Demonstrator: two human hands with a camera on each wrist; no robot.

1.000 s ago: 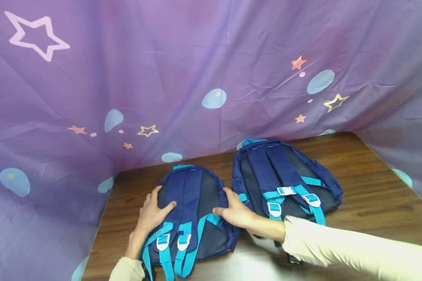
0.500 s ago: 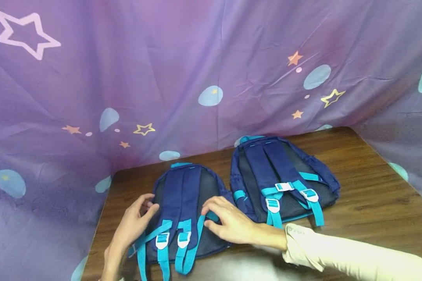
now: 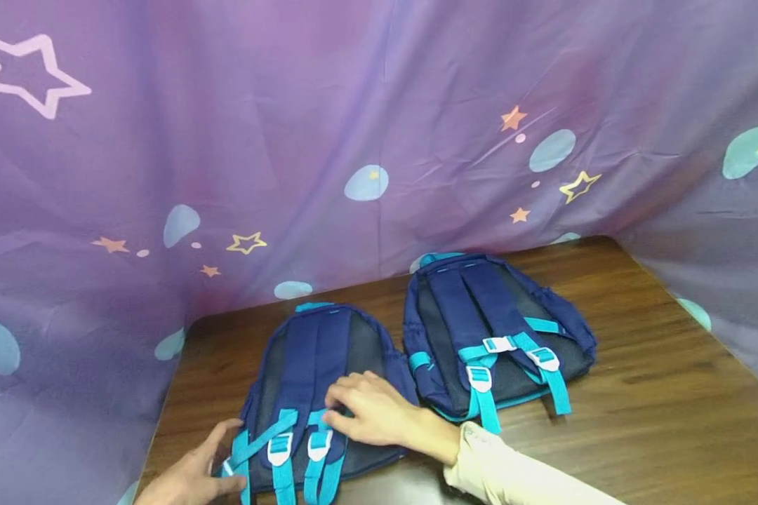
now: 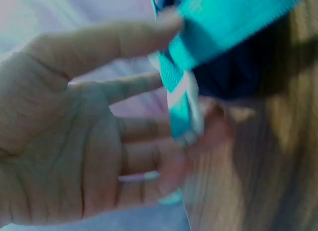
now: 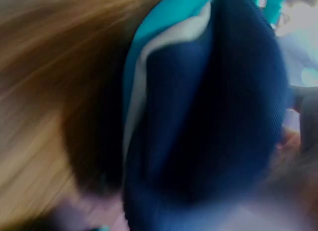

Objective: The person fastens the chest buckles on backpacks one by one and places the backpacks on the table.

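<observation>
Two navy backpacks lie side by side with their shoulder straps facing up. My left hand (image 3: 192, 473) is at the lower left corner of the left backpack (image 3: 297, 358), thumb and fingers spread around a turquoise strap (image 3: 243, 456). In the left wrist view, that strap and a white buckle (image 4: 191, 102) pass between the thumb and the extended fingers. Over the lower middle of the same backpack, my right hand (image 3: 375, 414) has loosely bent fingers at the turquoise webbing above a white strap adjuster (image 3: 319, 445). The right wrist view is blurred, showing navy fabric (image 5: 174, 92) with turquoise and pale trim.
The right backpack (image 3: 448, 301) sits just beside the left one, its chest strap joined by a white clip (image 3: 499, 344). Both are on a brown wooden table (image 3: 638, 365). A purple curtain (image 3: 290, 140) with stars hangs close behind the table.
Both hands have left the left backpack's sides. My left hand has moved down to the strap at the lower left corner; my right hand has moved inward to the lower middle.
</observation>
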